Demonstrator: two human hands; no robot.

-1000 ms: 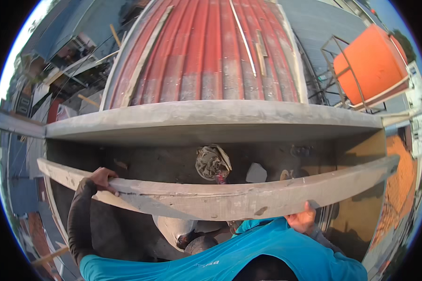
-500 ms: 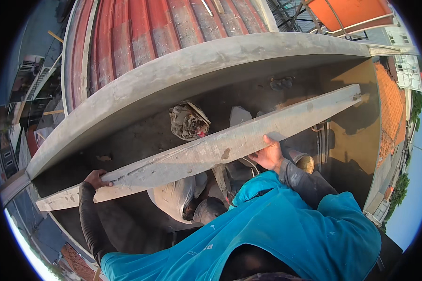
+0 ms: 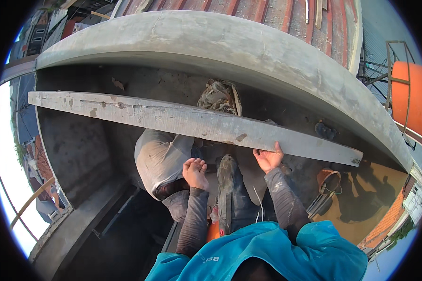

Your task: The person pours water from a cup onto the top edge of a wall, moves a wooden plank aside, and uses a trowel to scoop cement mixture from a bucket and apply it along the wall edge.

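A long, pale grey, cement-stained plank (image 3: 173, 120) stretches across the view, its right end lower than its left. My right hand (image 3: 269, 157) grips its lower edge right of the middle, with the thumb up against the face. Below the plank, apart from it, is my left hand (image 3: 195, 173), with its fingers curled in and nothing visible in them. Behind the plank's middle a crumpled sack (image 3: 219, 96) shows in part.
A curved concrete wall (image 3: 248, 40) bounds the far side, with a red ribbed roof (image 3: 272, 16) beyond. Close below the plank a person in a pale shirt (image 3: 159, 161) bends down. A bucket (image 3: 327, 178) stands at right. An orange tank (image 3: 410, 93) lies outside.
My left hand has come off the plank and moved right, towards my body. The plank's left end has swung up and its right end down. The view has turned too.
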